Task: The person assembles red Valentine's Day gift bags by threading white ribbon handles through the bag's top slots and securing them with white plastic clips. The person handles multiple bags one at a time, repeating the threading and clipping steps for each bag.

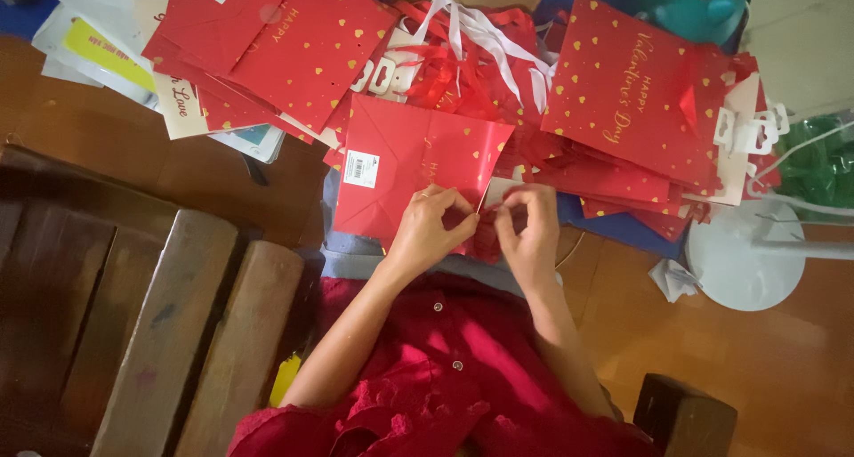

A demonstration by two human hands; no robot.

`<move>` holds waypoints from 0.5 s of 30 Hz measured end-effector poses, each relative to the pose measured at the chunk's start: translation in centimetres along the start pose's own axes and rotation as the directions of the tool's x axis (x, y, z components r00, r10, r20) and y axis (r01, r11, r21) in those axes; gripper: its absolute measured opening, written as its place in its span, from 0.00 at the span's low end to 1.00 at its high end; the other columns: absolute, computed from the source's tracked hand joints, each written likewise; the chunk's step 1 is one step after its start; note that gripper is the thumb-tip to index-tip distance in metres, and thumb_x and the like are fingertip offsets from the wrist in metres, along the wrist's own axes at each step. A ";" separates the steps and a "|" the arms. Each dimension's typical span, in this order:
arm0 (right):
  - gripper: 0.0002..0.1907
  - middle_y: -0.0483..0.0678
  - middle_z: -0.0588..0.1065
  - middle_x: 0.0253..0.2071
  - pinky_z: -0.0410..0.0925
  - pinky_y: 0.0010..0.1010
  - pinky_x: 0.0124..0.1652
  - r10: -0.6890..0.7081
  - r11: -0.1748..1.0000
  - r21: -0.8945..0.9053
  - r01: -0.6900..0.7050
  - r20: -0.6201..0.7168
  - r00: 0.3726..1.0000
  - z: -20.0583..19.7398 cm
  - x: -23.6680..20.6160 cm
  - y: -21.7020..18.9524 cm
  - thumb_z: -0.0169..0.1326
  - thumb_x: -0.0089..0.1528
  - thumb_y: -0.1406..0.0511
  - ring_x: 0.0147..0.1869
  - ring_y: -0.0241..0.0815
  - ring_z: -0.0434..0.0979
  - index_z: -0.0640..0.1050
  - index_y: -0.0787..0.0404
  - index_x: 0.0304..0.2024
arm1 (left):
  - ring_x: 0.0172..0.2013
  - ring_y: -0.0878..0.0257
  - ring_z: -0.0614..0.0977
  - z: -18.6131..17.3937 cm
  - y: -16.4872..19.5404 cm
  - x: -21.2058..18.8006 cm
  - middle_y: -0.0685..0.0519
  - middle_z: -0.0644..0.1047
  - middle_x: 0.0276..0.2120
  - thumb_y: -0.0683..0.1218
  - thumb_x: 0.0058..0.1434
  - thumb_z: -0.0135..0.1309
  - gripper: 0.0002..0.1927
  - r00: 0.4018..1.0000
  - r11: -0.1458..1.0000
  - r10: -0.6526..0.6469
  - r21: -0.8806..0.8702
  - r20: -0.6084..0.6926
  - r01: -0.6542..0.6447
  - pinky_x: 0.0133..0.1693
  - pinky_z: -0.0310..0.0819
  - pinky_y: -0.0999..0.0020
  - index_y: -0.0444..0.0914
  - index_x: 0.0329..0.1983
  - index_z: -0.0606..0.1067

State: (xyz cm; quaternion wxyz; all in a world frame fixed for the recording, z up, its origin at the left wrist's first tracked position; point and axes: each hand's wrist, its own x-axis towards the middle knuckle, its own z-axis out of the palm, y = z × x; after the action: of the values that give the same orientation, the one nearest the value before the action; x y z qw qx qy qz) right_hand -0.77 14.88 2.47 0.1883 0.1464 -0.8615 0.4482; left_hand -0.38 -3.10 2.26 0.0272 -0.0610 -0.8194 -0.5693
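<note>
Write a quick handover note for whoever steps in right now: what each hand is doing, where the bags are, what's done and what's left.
Left hand: pinching the lower edge of the flat red gift bag on the lap.
Right hand: pinching the same spot, fingertips beside the left's; what sits between them is too small to tell.
Done: cannot judge; flat red bags with gold hearts lie in a left pile and a right pile.
Left: the bag in hand is unfinished; loose white ribbons lie behind it.

Light: soft daylight, strongest at the right, where the floor (pixel 783 368) is brightly lit.
Shadows: the bench (pixel 133 323) at the left is left dim.
Sharpness: slight overall softness; fingers are blurred.
</note>
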 end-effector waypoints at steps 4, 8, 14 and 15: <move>0.15 0.55 0.69 0.51 0.74 0.33 0.38 0.100 0.994 -0.053 -0.093 0.164 0.981 -0.3 -0.1 -0.5 0.59 0.59 0.70 0.42 0.46 0.81 0.72 0.63 0.48 | 0.39 0.52 0.81 0.2 0.0 -0.1 0.46 0.80 0.32 0.45 0.54 0.64 0.08 1.000 1.000 0.001 0.022 -0.012 -0.001 0.48 0.72 0.58 0.36 0.32 0.79; 0.14 0.58 0.69 0.54 0.73 0.37 0.37 -0.007 0.970 -0.236 0.065 0.237 0.972 -0.3 -0.6 -0.1 0.64 0.56 0.68 0.43 0.53 0.79 0.75 0.60 0.43 | 0.40 0.52 0.81 0.2 -0.1 -0.1 0.47 0.81 0.32 0.45 0.55 0.64 0.08 1.000 0.999 0.022 0.030 -0.006 -0.022 0.49 0.72 0.59 0.36 0.32 0.79; 0.11 0.52 0.69 0.46 0.71 0.34 0.35 0.146 0.988 -0.079 -0.134 0.181 0.973 0.0 -1.3 3.0 0.63 0.61 0.68 0.37 0.45 0.76 0.73 0.61 0.42 | 0.41 0.52 0.80 0.2 -0.1 -0.1 0.47 0.80 0.33 0.46 0.55 0.63 0.08 1.000 1.000 -0.004 0.006 -0.002 0.004 0.47 0.73 0.59 0.37 0.33 0.79; 0.10 0.49 0.69 0.42 0.72 0.33 0.37 0.165 0.986 0.007 -0.168 0.155 0.974 -0.3 -1.2 3.4 0.62 0.63 0.68 0.38 0.44 0.76 0.73 0.61 0.42 | 0.41 0.52 0.80 0.1 -0.1 -0.2 0.47 0.80 0.33 0.46 0.55 0.63 0.08 1.000 1.000 0.001 0.004 -0.003 -0.001 0.48 0.73 0.60 0.37 0.33 0.79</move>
State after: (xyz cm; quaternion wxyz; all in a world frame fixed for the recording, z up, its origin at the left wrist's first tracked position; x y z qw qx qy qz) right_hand -1.06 17.09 -0.36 0.0816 0.1097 -0.8781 0.4585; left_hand -0.20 -3.03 2.06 0.0291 -0.0605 -0.8204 -0.5678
